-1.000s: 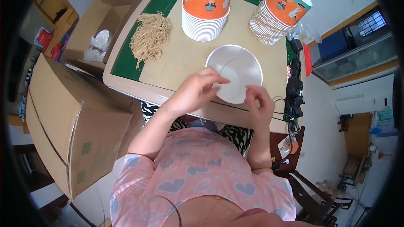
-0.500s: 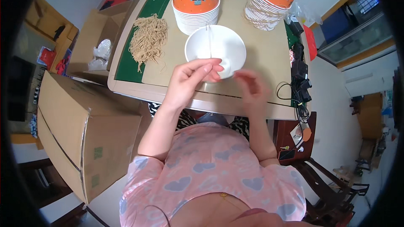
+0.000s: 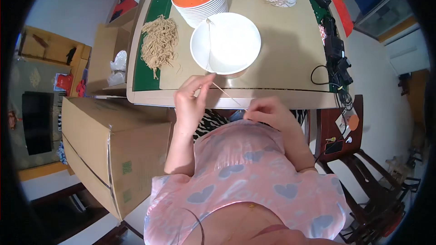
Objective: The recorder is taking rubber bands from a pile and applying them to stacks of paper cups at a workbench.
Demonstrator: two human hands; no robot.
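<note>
Though thin, straight tan string [image 3: 228, 94].

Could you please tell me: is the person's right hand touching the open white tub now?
Apart. The head view shows it plainly: the right hand is nearer the person than the white tub, with brown tabletop visible between them.

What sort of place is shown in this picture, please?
Probably a room in a home where some handwork is done. A dark screen, perhaps a television, is at the far left, a dark wooden chair at the right, and a stack of paper tubs stands on the table.
</note>
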